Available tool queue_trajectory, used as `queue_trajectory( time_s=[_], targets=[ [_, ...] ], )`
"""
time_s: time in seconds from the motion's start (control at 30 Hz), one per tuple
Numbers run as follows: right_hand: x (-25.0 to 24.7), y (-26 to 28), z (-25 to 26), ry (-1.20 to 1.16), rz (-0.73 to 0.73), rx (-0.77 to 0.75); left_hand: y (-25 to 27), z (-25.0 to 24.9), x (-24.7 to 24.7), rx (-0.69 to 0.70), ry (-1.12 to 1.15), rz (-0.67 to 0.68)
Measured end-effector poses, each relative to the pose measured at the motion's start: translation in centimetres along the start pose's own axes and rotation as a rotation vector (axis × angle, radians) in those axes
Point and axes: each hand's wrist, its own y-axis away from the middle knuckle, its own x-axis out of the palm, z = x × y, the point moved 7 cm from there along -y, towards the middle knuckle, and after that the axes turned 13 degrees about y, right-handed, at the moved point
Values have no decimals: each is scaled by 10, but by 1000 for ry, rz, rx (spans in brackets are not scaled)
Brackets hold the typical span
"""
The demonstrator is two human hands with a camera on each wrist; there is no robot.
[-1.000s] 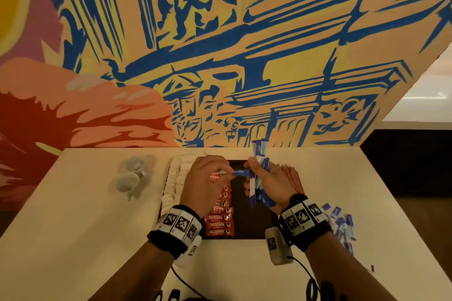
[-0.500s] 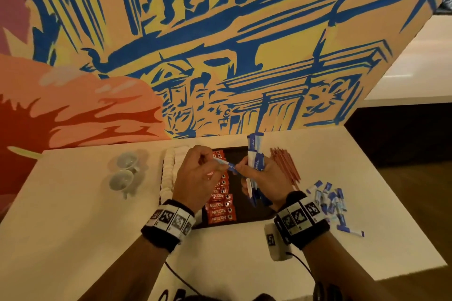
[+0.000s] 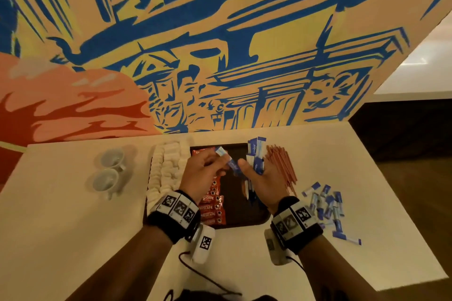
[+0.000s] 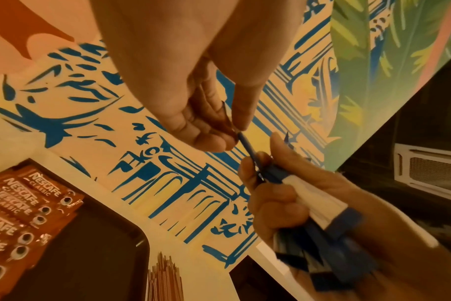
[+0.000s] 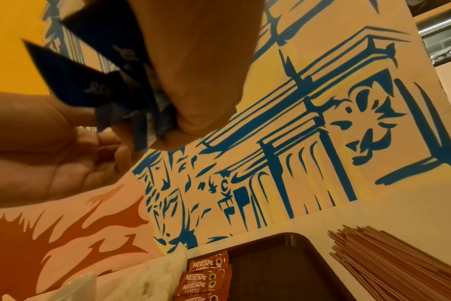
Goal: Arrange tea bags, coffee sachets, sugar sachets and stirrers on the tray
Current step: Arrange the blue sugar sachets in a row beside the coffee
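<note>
A black tray lies on the white table with a column of red coffee sachets along its left side. Above it, my left hand pinches a single blue-and-white sugar sachet by its upper end. The lower end of that sachet reaches the thumb of my right hand. My right hand grips a bundle of blue sugar sachets held upright. The left wrist view shows the pinch and the bundle. Reddish stirrers lie along the tray's right edge.
White tea bags sit in rows on the tray's left. Several loose blue sugar sachets are scattered on the table at the right. Two white cups stand at the left. A painted wall rises right behind the table.
My left hand has drawn the single sachet up and to the left, tilting it away from the bundle. The head view has dipped, so the table sits lower and closer.
</note>
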Motion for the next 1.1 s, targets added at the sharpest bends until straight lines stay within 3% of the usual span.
queue_trajectory(
  time_s=[0.17, 0.27, 0.4, 0.5, 0.9, 1.0, 1.1],
  targets=[
    [-20, -29, -47, 16, 2, 107, -44, 23, 0, -139, 46, 23],
    [-28, -42, -62, 55, 5, 113, -64, 28, 3, -164, -79, 102],
    [-26, -66, -72, 107, 127, 158, -81, 36, 23, -184, -275, 213],
    [-27, -79, -67, 39, 158, 142, -93, 43, 34, -136, -395, 248],
    [-7, -110, -104, 46, 256, 184, -114, 57, 30, -74, -430, 246],
    [-9, -116, -109, 54, 179, 198, -117, 65, 30, -68, -595, 246],
    [-5, -120, -116, 58, 151, 240, -123, 69, 32, 63, -815, 251]
  ],
)
